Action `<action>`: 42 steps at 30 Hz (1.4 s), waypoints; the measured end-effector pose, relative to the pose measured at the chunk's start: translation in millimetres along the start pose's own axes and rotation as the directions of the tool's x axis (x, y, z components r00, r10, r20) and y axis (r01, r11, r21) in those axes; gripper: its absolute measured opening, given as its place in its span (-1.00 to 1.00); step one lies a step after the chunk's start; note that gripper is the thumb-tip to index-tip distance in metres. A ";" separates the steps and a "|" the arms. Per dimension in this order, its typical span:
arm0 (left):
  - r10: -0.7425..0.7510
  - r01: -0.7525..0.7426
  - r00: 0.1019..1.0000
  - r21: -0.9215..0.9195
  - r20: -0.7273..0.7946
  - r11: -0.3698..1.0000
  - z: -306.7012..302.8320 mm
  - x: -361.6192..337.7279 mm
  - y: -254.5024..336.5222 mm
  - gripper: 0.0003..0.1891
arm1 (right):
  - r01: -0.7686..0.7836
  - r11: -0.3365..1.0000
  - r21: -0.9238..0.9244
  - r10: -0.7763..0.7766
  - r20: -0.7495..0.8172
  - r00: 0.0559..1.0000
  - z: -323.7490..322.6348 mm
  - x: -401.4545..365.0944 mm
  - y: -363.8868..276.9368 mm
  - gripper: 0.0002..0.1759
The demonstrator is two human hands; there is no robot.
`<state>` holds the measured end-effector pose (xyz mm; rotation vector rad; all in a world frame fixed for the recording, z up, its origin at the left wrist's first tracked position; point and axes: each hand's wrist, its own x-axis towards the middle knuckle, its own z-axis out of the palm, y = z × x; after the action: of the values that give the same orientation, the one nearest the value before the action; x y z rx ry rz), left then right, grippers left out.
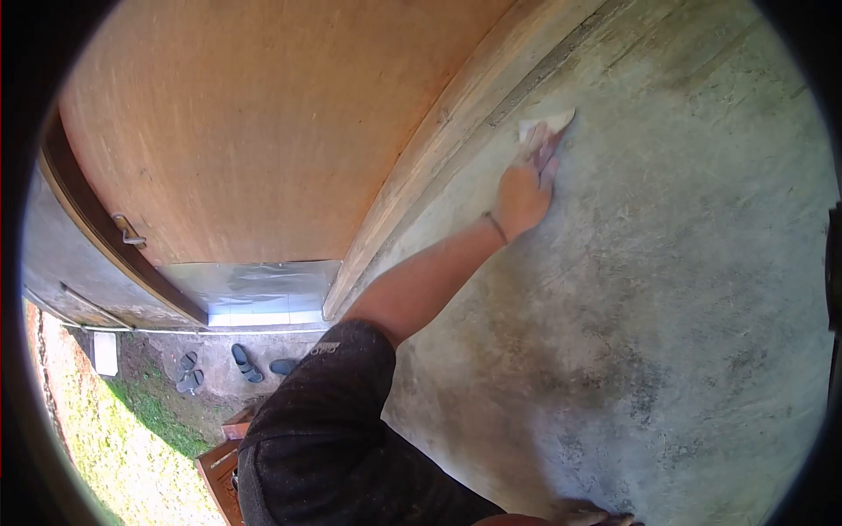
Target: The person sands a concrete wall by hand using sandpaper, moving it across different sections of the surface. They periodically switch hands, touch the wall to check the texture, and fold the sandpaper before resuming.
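Note:
My left hand [526, 188] is pressed against a grey cement wall [667, 263], with the arm stretched up and away. Under its fingers lies a piece of sandpaper [549, 125], pale on the outer face with a brownish edge, flat against the wall near the wooden door frame. At the bottom edge of the view, only a small, dark part of my right hand [601, 517] shows. Its fingers are mostly cut off, so whether it holds anything is hidden.
Left of the wall stands a brown wooden door [263, 114] with a metal handle [130, 232]. Several dark sandals [247, 364] lie on the concrete step below. A brown box [221, 478] stands beside my sleeve, near sunlit grass [149, 456].

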<state>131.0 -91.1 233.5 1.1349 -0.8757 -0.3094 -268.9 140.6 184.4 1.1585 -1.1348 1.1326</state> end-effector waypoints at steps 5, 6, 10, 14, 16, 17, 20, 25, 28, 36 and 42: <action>0.381 -0.381 0.924 0.013 -0.023 0.925 8.2 -81.6 -43.4 -0.50 | 0.158 0.987 -0.012 -0.152 0.213 0.965 -3.0 36.5 -33.8 -0.51; 0.378 -0.377 0.925 0.015 -0.041 0.926 11.8 -86.3 -45.3 -0.52 | 0.332 0.939 0.093 -0.343 0.336 0.877 -6.1 54.5 -29.9 -0.49; 0.349 -0.353 0.930 -0.021 -0.112 0.935 21.1 -29.3 -11.6 -0.55 | 0.644 0.594 0.483 -0.801 0.430 0.417 -2.0 148.0 -33.2 -0.62; 0.208 -0.208 0.976 0.004 0.072 0.978 6.0 22.6 59.8 -0.56 | 0.799 0.369 0.475 -0.902 0.389 0.185 17.7 232.5 -60.2 -0.58; 0.218 -0.206 0.973 -0.133 0.081 0.969 18.5 -8.7 72.0 -0.56 | 0.863 0.333 0.379 -0.920 0.333 0.209 35.3 264.6 -80.5 -0.61; 0.218 -0.190 0.972 -0.265 0.084 0.945 23.7 -28.4 76.3 -0.57 | 0.876 0.335 0.346 -0.922 0.312 0.230 41.3 279.1 -92.6 -0.64; 0.567 -0.570 0.820 -0.030 -0.082 0.821 33.8 -67.1 70.0 -0.55 | 0.849 0.371 0.378 -0.927 0.212 0.310 65.8 299.7 -111.3 -0.74; 0.569 -0.577 0.811 -0.021 -0.140 0.817 46.0 2.5 82.9 -0.51 | 0.837 0.353 0.419 -0.933 0.096 0.346 94.5 300.0 -118.4 -0.79; 0.274 -0.282 0.954 0.054 0.120 0.958 12.4 50.7 122.3 -0.50 | 0.826 0.364 0.430 -0.928 0.097 0.359 96.4 298.7 -117.5 -0.79; 0.808 -0.799 0.556 0.143 -0.195 0.584 42.3 1.9 56.4 -0.50 | 0.747 0.394 0.536 -0.900 0.061 0.431 95.6 301.0 -122.1 -0.82; 0.496 -0.505 0.859 0.054 0.126 0.862 16.4 59.7 149.7 -0.53 | 0.730 0.398 0.556 -0.891 0.044 0.452 100.6 298.8 -125.7 -0.82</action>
<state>126.5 -75.7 394.7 0.9308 -1.2557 0.1020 -125.0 49.3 478.0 2.0633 -0.3169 0.3644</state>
